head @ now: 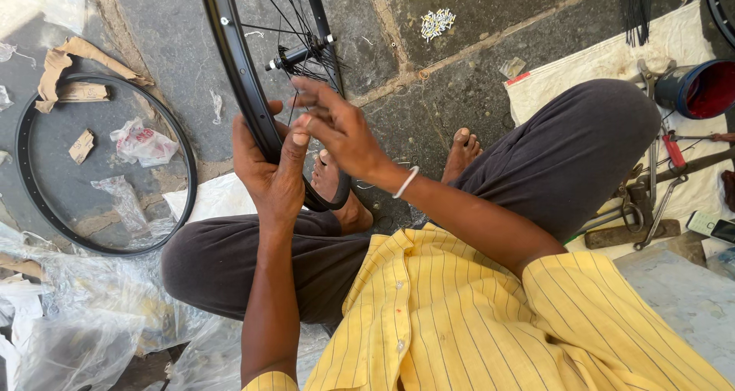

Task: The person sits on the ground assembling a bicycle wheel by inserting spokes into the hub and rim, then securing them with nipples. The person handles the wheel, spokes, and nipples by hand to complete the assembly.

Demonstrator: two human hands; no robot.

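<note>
Pretty cramped near the black spoked wheel rim point(243, 85): thin metal spokes point(285, 23) block the middle, bare feet point(337, 192) sit underneath. Open stone floor point(452, 85) far right; loose black hoop rim point(180, 150) crowds the left

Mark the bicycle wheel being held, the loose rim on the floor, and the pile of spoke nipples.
Bicycle wheel point(237, 77), head view: on the black rim above the left hand.
Loose rim point(186, 157), head view: on its right-hand curve.
Pile of spoke nipples point(437, 22), head view: middle of the pale heap.
</note>
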